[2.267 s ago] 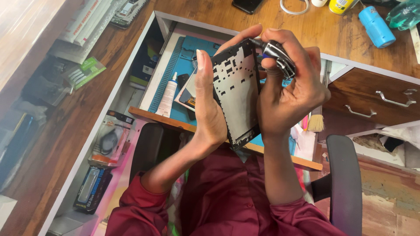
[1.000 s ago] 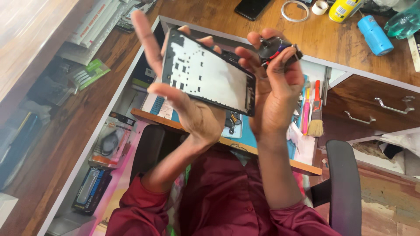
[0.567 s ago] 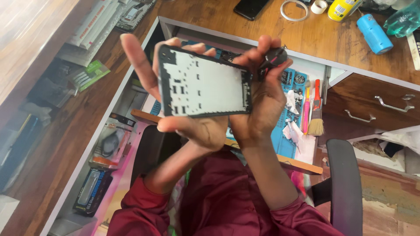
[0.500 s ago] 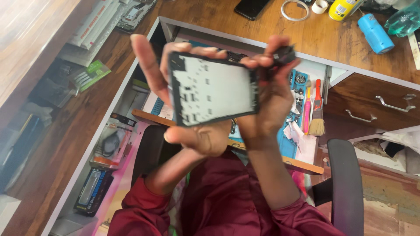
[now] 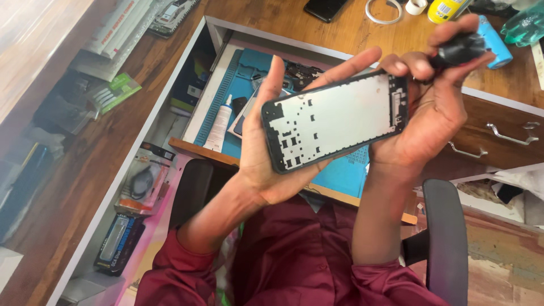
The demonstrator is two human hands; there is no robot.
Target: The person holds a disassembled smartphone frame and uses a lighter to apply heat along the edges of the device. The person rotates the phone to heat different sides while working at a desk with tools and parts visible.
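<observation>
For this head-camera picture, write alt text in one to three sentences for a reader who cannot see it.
A person's left hand cradles a bare phone frame, its grey inner plate facing up, while the right hand steadies its far end and pinches a small dark object in its fingertips. Below lies an open drawer with a blue work mat and a small white glue tube.

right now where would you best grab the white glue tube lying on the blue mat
Take the white glue tube across its wide lower body, coming straight down from above. It lies flat on the blue mat, dark cap pointing away, so its two long sides are exposed. The left hand and right hand are busy with the phone frame above the mat, so coming in from the tube's left is probably clearest.
</observation>
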